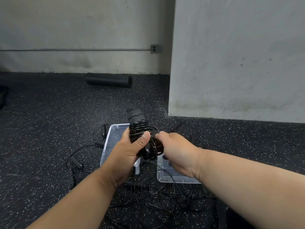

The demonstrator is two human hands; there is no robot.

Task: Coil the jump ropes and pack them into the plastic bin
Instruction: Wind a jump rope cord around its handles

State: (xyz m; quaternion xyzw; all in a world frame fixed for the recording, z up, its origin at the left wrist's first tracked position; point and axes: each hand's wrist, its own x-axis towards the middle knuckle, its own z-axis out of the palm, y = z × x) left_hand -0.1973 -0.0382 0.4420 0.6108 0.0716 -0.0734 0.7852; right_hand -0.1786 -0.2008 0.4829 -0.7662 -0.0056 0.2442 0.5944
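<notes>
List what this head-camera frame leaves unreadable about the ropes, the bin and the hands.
- Right hand fingers: behind the rope bundle, so its hold on the cord is unclear.
- Clear bin: middle covered by both hands; contents unknown. Whether the clear piece at right is its lid cannot be told.
- Loose ropes: tangled, partly under the forearms, uncountable.
- Dark thing at the left edge: cut off.
- Left hand: palm side hidden.

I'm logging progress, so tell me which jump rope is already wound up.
The jump rope gripped in the left hand: its cord is coiled around the handles, while the others lie loose on the floor.
</notes>
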